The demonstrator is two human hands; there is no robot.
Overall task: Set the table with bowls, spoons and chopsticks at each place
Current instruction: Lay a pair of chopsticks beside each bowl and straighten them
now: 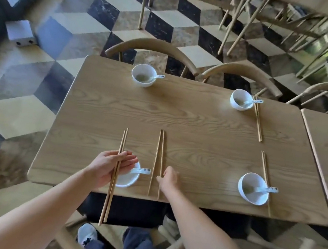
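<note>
Wooden surface [200, 118] carries four bowls [253, 188] with spoons [270, 189]; three places have chopsticks [258, 122], the far-left bowl [143, 78] none. Left hand [111, 167] holds a spare pair [107, 201]; right hand [168, 179] pinches the near-left pair [156, 154].

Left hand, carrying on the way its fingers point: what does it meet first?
Probably the chopstick pair lying right of the near-left bowl; the left hand, holding a second pair, looks raised, so it might pass above them.

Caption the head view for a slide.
Left hand holds one chopstick pair over the near-left bowl while right hand touches another pair on the table.
</note>
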